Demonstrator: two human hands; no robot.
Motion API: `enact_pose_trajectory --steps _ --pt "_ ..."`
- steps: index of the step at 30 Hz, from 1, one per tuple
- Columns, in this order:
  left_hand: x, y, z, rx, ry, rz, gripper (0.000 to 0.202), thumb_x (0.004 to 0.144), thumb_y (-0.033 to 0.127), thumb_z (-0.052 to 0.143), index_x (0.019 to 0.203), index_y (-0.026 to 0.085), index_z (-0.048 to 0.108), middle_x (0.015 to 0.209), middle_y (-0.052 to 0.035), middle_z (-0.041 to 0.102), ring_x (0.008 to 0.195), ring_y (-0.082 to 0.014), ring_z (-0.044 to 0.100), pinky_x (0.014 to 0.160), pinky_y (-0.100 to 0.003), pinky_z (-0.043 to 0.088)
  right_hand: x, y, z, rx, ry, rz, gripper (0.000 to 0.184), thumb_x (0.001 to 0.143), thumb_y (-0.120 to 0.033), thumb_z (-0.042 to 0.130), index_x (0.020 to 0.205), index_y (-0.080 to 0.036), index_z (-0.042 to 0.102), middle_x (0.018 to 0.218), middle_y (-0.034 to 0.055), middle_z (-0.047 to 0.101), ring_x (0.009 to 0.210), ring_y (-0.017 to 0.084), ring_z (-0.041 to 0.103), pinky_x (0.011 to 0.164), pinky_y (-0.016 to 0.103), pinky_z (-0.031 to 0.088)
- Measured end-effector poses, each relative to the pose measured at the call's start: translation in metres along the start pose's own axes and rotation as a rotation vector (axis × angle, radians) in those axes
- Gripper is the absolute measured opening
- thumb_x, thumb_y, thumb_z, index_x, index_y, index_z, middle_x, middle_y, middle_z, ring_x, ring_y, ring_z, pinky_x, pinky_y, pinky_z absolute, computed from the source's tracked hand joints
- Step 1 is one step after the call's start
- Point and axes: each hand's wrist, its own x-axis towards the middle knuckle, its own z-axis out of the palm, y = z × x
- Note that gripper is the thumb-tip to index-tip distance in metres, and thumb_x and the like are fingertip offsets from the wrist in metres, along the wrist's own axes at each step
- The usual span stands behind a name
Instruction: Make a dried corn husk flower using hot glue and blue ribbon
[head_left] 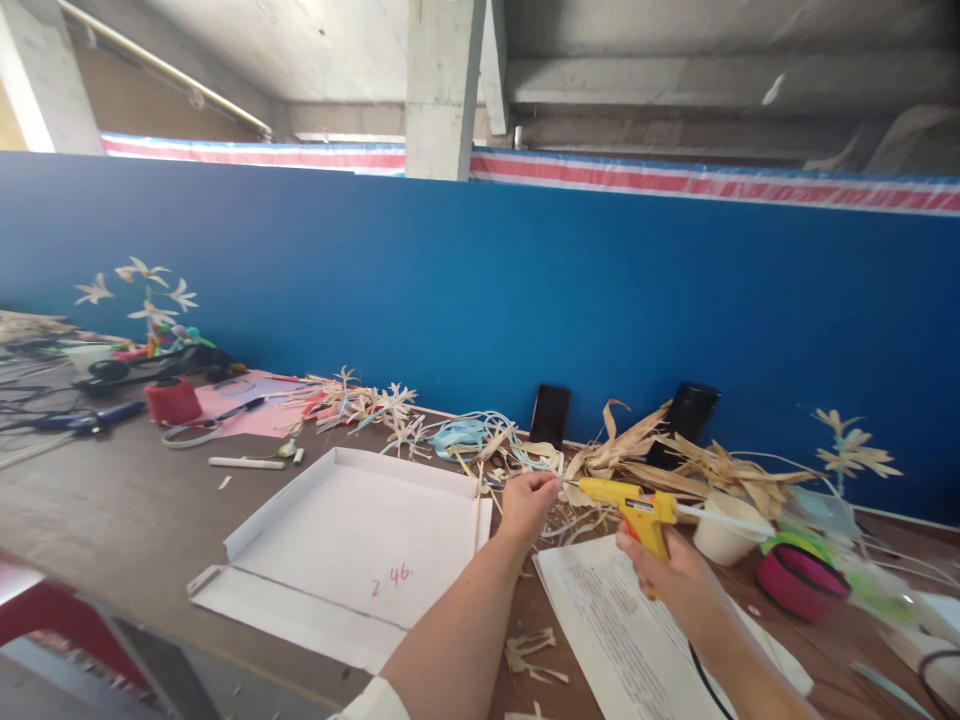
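My right hand point(671, 570) is wrapped round the handle of a yellow hot glue gun point(616, 492). A pale glue stick point(724, 517) juts from its rear, and its nozzle points left. Just in front of the nozzle, my left hand point(527, 502) is closed in a pinch; what sits between the fingertips is too small to make out. Beneath the gun lie printed sheets of paper point(611, 625). Dried corn husks point(615, 450) are heaped behind the nozzle, with thin pale strips around my left fingers.
An opened white box point(360, 510) lies left of my arm. Behind it are several husk flowers point(394, 400) and a dark phone point(550, 415) against the blue partition point(480, 290). A paper cup point(727, 525) and a pink-and-black round item point(802, 582) stand at right.
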Motion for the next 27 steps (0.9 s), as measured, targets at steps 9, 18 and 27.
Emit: enact_pose_trajectory --steps 9,18,27 --pt "0.0006 -0.0005 0.0006 0.013 0.0 -0.01 0.022 0.067 0.033 0.058 0.067 0.013 0.068 0.057 0.0005 0.056 0.056 -0.0102 0.046 0.054 -0.02 0.036 0.0001 -0.0016 0.0009 0.01 0.017 0.017 0.042 0.064 -0.051 0.061 0.09 -0.018 0.057 0.054 -0.0043 0.047 0.045 0.011 0.041 0.042 0.025 0.035" --pt "-0.0004 -0.0005 -0.0001 0.012 -0.005 0.004 0.023 0.067 0.033 0.058 0.068 0.013 0.069 0.06 -0.0006 0.058 0.058 -0.0106 0.048 0.054 -0.019 0.037 0.0004 0.0003 -0.0002 -0.005 0.007 0.006 0.041 0.065 -0.051 0.061 0.09 -0.019 0.055 0.054 -0.0041 0.047 0.045 0.012 0.04 0.042 0.025 0.035" --pt "0.0004 -0.0019 0.0003 0.011 0.009 0.01 0.022 0.067 0.032 0.058 0.068 0.013 0.069 0.06 -0.0001 0.058 0.057 -0.0103 0.048 0.055 -0.02 0.037 0.0033 0.0044 -0.0005 0.004 -0.01 -0.01 0.041 0.066 -0.051 0.059 0.091 -0.018 0.055 0.055 -0.004 0.045 0.046 0.011 0.04 0.041 0.024 0.035"
